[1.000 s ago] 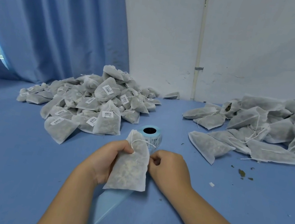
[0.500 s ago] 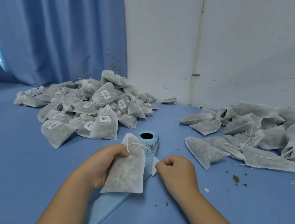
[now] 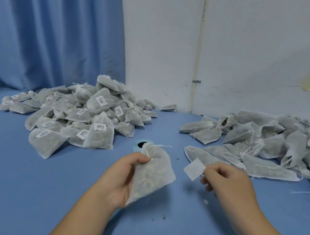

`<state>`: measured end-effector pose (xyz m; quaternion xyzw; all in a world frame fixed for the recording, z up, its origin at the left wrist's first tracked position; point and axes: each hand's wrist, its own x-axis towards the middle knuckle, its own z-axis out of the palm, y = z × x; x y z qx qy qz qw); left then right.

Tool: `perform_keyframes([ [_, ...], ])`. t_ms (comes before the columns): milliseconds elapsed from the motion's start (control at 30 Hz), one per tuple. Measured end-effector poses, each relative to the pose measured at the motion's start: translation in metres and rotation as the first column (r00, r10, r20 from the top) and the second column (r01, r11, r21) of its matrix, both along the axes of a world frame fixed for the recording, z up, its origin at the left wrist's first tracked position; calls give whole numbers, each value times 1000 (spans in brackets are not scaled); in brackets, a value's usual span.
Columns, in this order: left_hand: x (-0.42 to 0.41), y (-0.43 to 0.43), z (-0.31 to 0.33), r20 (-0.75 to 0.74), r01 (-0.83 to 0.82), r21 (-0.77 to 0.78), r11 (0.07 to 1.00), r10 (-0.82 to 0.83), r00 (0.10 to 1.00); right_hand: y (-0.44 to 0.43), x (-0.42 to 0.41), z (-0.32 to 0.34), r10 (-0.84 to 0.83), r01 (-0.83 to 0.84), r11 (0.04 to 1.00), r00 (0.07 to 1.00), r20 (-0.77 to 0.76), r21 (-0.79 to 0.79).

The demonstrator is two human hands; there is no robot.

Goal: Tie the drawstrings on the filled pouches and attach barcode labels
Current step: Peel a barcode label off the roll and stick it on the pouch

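Lower centre, the left hand (image 3: 125, 176) grips a filled white mesh drawstring pouch (image 3: 152, 177) at its tied neck. Beside it the right hand (image 3: 227, 184) pinches a small white square label (image 3: 194, 169) by one corner — floppy, it may fold onto itself or land crooked. Behind, a heap of labelled pouches (image 3: 79, 116) sits at left.

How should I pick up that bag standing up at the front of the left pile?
Best to pinch the pouch by its tied neck at the top, coming from above. It stands upright and tapers to that narrow point, while its wide belly is stuffed.
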<state>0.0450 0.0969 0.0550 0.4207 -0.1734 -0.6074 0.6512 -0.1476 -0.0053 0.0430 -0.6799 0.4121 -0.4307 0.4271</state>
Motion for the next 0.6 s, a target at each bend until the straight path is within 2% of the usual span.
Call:
perform_keyframes([
  [67,-11,-3,-5,56,15,36,999,-17,998,7,-7,8,-17,19,999,995,99,-25],
  [167,-24,-7,-14,243,-64,90,994,41,969,19,-10,17,-5,19,997,984,176,-75],
  [300,-34,-11,-21,471,-146,74,987,94,877,30,-1,10,-43,45,986,999,12,-159],
  [433,-38,-12,-22,574,-194,68,979,121,810,30,5,1,-124,107,975,989,-82,-194],
  [600,-44,-14,-22,650,-203,56,978,119,750,24,6,-2,-210,184,962,971,-117,-204],
])
